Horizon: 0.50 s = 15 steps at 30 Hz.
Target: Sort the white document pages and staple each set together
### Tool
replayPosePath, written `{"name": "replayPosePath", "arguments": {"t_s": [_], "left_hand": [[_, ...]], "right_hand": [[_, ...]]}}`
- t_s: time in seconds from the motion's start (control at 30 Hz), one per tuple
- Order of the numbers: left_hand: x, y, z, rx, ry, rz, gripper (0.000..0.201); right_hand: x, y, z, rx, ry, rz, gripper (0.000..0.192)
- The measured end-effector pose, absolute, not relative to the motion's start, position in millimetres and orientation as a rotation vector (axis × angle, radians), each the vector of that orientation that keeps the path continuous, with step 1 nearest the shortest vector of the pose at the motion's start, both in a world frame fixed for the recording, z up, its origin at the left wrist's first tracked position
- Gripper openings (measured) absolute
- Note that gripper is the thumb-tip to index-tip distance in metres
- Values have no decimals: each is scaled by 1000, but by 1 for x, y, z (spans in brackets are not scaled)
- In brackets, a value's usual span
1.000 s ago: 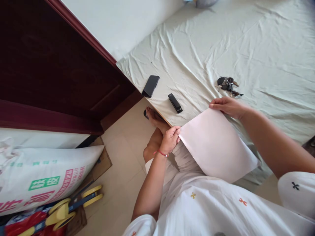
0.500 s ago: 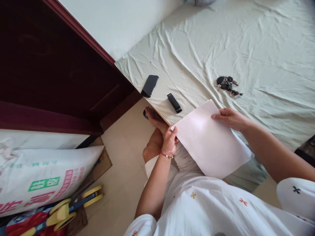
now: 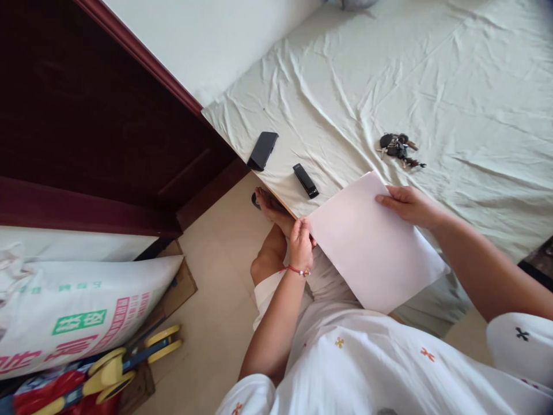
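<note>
Both hands pinched a white sheet of paper [image 3: 371,245] at centre frame: the left hand [image 3: 301,245] at its left corner, the right hand [image 3: 406,204] at its upper edge. It lay over the edge of the wrinkled pale sheet-covered bed [image 3: 432,75], which filled the upper right; dark wood panelling [image 3: 86,115] stood upper left.

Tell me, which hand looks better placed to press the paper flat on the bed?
Probably the right hand: it lies on the sheet of paper over the bed. The left hand only pinches the paper's near corner, off the bed's edge.

We have one head-worn view, looking steeply down and forward over the lap, close to both hands, the bed [image 3: 389,86] edge ahead, floor [image 3: 216,276] left.
</note>
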<state>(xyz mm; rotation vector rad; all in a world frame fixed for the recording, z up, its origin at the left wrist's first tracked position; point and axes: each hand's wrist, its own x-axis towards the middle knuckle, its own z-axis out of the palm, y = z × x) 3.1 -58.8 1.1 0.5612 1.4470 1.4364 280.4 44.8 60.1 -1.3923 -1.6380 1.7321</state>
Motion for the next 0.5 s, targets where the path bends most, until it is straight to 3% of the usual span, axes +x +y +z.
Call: {"name": "replayPosePath", "arguments": {"t_s": [0.5], "left_hand": [[10, -47, -7, 885, 1824, 1544, 39]], "right_hand": [[274, 45, 45, -1459, -1657, 1646, 46]]}}
